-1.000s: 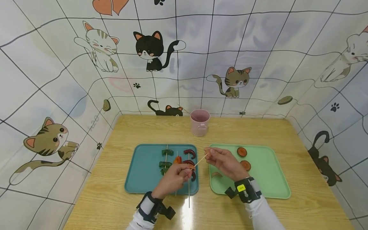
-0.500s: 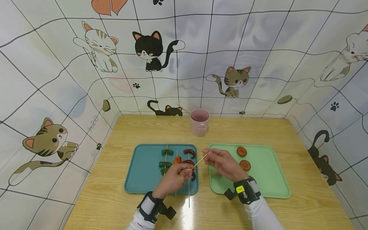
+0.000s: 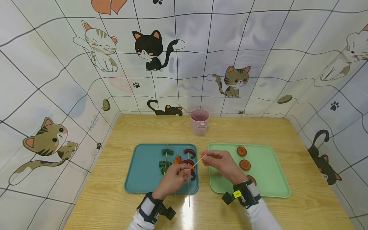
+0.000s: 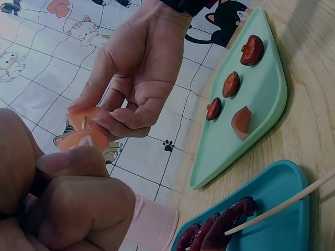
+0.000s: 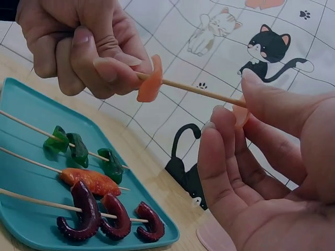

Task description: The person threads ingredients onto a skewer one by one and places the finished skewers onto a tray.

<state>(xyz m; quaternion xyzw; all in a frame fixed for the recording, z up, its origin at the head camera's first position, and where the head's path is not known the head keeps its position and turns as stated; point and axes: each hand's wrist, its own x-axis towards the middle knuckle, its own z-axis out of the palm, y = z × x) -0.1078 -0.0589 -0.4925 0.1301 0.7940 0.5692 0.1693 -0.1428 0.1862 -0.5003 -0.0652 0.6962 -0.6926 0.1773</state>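
Skewer point(image 5: 196, 92) of pale wood, shown in mid-air above the blue tray's right edge: it is spanning the space between the 2 hands at a slant and is carrying 1 orange slice point(image 5: 150, 84). The left hand point(image 3: 171, 179) is curling its fingers tightly and pinching the shaft just beside that slice. The right hand point(image 3: 223, 164) is pinching another slice point(image 5: 240, 116) at the skewer's far end, its other fingers bending loosely; whether the tip is piercing this slice cannot be told. Below, a blue tray point(image 3: 138, 172) is holding 3 loaded skewers, bearing 3 green pieces point(image 5: 78, 150), 1 orange-red piece point(image 5: 90, 181) and 3 dark red curled pieces point(image 5: 115, 216). Just beside it, a green tray point(image 3: 271, 172) is holding 3 brown caps point(image 3: 245, 164) and 1 wedge point(image 4: 242, 123). Behind both, a pink bucket point(image 3: 199, 127) is standing upright on the wooden table point(image 3: 161, 131). Cat-patterned sheeting point(image 3: 189, 68) is hanging around the table.
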